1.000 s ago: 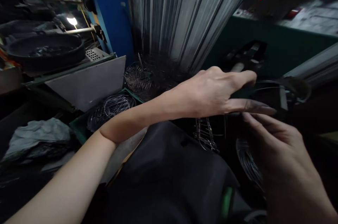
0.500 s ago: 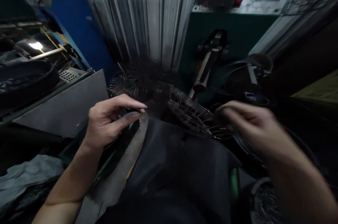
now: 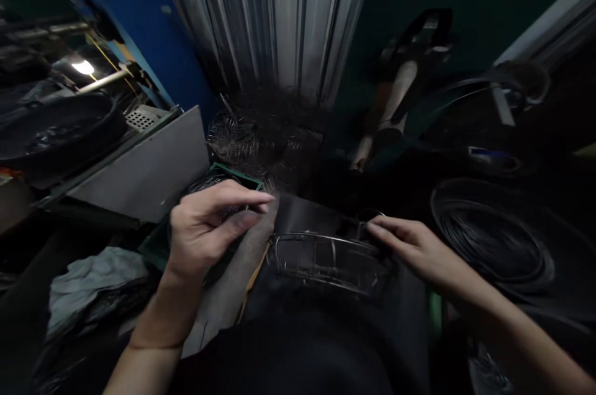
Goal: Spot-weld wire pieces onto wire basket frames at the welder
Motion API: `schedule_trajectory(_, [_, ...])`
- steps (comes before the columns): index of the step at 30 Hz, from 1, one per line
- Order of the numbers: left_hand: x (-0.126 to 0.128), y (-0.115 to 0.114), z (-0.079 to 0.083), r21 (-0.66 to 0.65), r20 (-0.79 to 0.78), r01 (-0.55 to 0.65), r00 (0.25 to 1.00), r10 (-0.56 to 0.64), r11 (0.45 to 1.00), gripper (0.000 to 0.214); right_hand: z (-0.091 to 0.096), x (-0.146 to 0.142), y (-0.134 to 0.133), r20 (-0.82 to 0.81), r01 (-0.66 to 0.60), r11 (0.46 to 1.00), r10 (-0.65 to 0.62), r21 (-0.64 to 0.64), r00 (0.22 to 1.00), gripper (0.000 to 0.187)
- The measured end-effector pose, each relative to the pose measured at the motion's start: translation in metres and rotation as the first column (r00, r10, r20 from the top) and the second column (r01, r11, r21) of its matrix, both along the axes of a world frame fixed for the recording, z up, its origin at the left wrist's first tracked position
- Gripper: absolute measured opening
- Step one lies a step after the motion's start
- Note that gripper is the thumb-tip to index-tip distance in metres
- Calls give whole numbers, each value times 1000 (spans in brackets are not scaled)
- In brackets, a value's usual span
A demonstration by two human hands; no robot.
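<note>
My left hand [image 3: 205, 224] is raised left of the dark cloth or apron [image 3: 307, 314] over my lap. Its thumb and forefinger come close together in a pinch; whatever small thing they hold is too unclear to name. My right hand [image 3: 407, 240] has its thumb and fingers closed on the right end of a wire frame [image 3: 326, 236]. This frame is long and cage-like, made of thin bent metal wires, and lies across my lap, its left end just below my left fingertips. Motion blur and darkness hide its right end.
Left of me stand a grey panel [image 3: 144, 174], a large dark basin [image 3: 60, 134] and a crumpled grey cloth [image 3: 95, 280]. A green crate [image 3: 237, 176] sits behind my left hand. Tangled wire pieces [image 3: 242, 140] lie ahead. Coiled wire [image 3: 493, 240] rests at right, below a machine arm [image 3: 400, 97].
The wire frame has swung from the right, beyond my lap, to lie across it, with my right hand on its end. My left hand keeps its pinch. The view has shifted down and right.
</note>
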State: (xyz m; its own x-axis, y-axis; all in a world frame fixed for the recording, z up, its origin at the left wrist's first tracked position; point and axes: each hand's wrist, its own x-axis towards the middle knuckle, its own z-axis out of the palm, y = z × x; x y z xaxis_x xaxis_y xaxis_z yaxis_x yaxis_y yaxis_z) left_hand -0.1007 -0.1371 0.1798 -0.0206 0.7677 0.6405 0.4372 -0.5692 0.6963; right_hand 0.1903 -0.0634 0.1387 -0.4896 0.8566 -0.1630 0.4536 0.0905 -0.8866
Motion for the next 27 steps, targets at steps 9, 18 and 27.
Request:
schedule_trajectory(9, [57,24,-89,-141,-595,243,754,-278,960,24,-72,-2,2,170,42,998,-33,-52,985,44])
schedule_trajectory(18, [85,41,-146,-181,-735,249,609,-299,951,27,-80,-9,-2,217,55,998,-48,-26,975,41])
schedule_trajectory(27, [91,39,-136,-247,-819,209,477,-319,946,25,-80,-19,1,222,113,991,-128,76,967,37])
